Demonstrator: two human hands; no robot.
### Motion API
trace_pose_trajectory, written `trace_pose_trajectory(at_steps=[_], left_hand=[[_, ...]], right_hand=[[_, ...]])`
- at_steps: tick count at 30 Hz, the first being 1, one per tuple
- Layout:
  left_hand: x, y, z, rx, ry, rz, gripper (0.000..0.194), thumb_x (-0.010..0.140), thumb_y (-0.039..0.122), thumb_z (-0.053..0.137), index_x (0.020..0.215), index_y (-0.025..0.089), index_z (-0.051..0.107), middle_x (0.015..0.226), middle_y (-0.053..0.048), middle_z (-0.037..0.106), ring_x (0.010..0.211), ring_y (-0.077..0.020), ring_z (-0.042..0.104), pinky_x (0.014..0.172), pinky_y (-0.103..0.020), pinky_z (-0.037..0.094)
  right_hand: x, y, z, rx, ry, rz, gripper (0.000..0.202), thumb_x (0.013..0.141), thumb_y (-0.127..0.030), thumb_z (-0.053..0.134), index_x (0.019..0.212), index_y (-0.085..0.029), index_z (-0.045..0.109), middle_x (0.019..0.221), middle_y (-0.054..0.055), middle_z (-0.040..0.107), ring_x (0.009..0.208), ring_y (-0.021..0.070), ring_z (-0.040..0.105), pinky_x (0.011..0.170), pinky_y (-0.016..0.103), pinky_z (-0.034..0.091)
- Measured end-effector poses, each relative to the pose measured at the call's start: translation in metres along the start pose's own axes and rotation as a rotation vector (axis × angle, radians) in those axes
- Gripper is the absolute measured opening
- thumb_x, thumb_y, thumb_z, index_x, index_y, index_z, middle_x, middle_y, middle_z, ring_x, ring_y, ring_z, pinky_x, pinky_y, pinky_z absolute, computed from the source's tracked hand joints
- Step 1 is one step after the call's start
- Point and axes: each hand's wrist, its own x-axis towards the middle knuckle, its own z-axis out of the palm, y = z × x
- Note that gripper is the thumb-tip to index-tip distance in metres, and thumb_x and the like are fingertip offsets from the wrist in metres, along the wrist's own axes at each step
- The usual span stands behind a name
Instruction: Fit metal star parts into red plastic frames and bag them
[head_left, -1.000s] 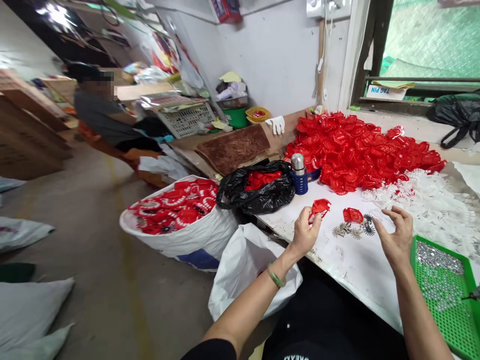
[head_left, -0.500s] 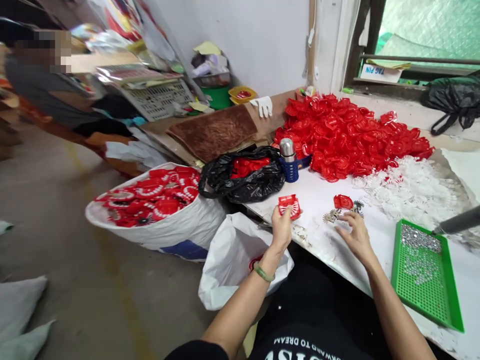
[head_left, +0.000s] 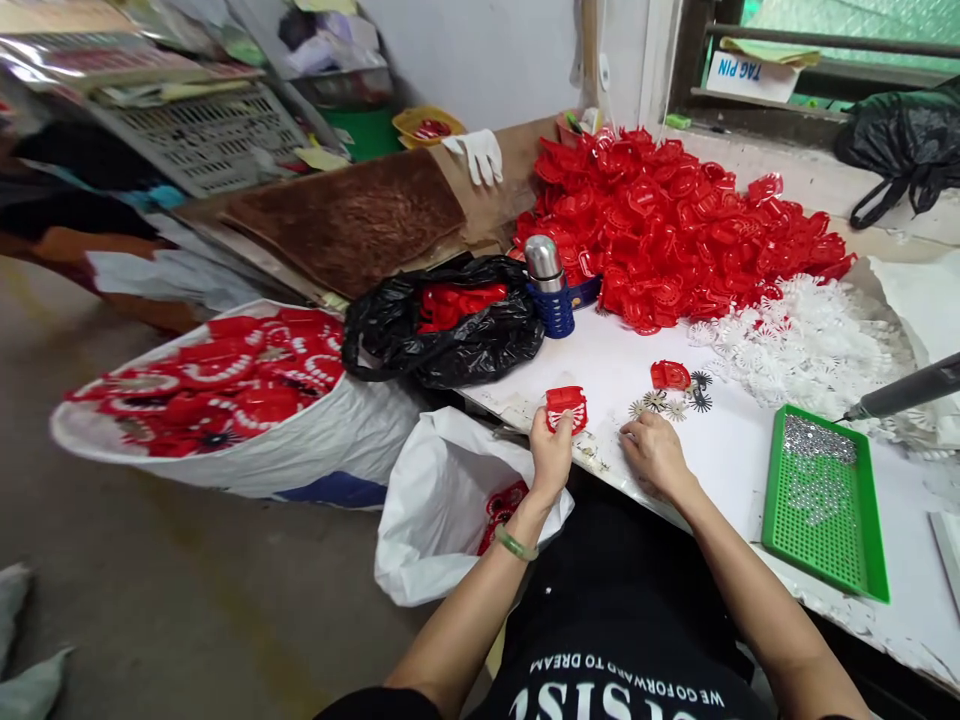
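Observation:
My left hand [head_left: 551, 452] grips a red plastic part [head_left: 566, 402] above the table's front edge. A white spoked disc shows against the part's lower half, by my thumb. Just to the right, my right hand [head_left: 654, 452] is low over the white tabletop with its fingers curled together. Whatever its fingertips may pinch is hidden. Right behind those fingers lie several beige and dark toothed discs [head_left: 676, 410]. Another red plastic part [head_left: 670, 375] rests on the table behind them.
Behind are a heap of red parts [head_left: 675, 230] and a pile of white discs [head_left: 806, 340]. A green tray [head_left: 825, 555] holds small metal pieces, with a dark pen-shaped tool [head_left: 907, 388] over it. A flask [head_left: 551, 290], black bag [head_left: 480, 350], open sack [head_left: 420, 520] and filled sack [head_left: 330, 440] stand left.
My right hand has moved left and toward the table edge, its spread fingers now curled in. My left hand keeps the red part. The whole view has shifted.

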Motion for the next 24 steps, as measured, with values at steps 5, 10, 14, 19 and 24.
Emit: trace_pose_trajectory(at_steps=[5, 10, 14, 19, 24], left_hand=[[0.000, -0.002, -0.003, 0.045, 0.004, 0.020, 0.021, 0.081, 0.035, 0.060, 0.089, 0.016, 0.058, 0.083, -0.003, 0.066, 0.073, -0.0152, 0.063, 0.072, -0.028, 0.051], [0.004, -0.004, -0.005, 0.084, -0.006, 0.052, 0.018, 0.082, 0.034, 0.059, 0.088, 0.017, 0.058, 0.081, -0.002, 0.066, 0.071, -0.0148, 0.061, 0.072, -0.028, 0.049], [0.004, -0.007, -0.003, 0.103, 0.015, 0.069, 0.016, 0.082, 0.033, 0.059, 0.087, 0.018, 0.057, 0.080, -0.002, 0.064, 0.072, -0.0149, 0.059, 0.073, -0.027, 0.048], [0.001, -0.007, -0.001, 0.125, 0.021, 0.073, 0.015, 0.082, 0.033, 0.059, 0.085, 0.018, 0.056, 0.076, -0.001, 0.063, 0.068, -0.0148, 0.058, 0.069, -0.026, 0.046], [-0.001, -0.004, -0.002, 0.102, 0.003, 0.066, 0.015, 0.082, 0.033, 0.059, 0.084, 0.018, 0.057, 0.076, -0.001, 0.064, 0.069, -0.0152, 0.059, 0.069, -0.027, 0.047]], right_hand=[[0.005, -0.007, 0.017, -0.056, 0.037, -0.010, 0.030, 0.096, -0.028, 0.044, 0.101, -0.018, 0.072, 0.100, 0.011, 0.062, 0.098, 0.0246, 0.052, 0.083, 0.035, 0.036], [0.001, -0.007, 0.023, -0.073, 0.055, 0.006, 0.033, 0.098, -0.028, 0.040, 0.104, -0.020, 0.071, 0.101, 0.011, 0.062, 0.098, 0.0252, 0.049, 0.080, 0.036, 0.033], [0.000, -0.005, 0.022, -0.066, 0.065, -0.016, 0.032, 0.098, -0.029, 0.041, 0.103, -0.021, 0.072, 0.100, 0.011, 0.062, 0.097, 0.0245, 0.047, 0.079, 0.036, 0.032], [0.011, -0.003, 0.015, -0.072, 0.095, -0.049, 0.030, 0.097, -0.026, 0.044, 0.093, -0.020, 0.073, 0.097, 0.010, 0.061, 0.093, 0.0232, 0.046, 0.079, 0.036, 0.032], [0.018, -0.005, 0.003, -0.144, 0.130, -0.060, 0.027, 0.096, -0.025, 0.046, 0.089, -0.018, 0.071, 0.094, 0.011, 0.063, 0.092, 0.0255, 0.046, 0.078, 0.039, 0.030]])
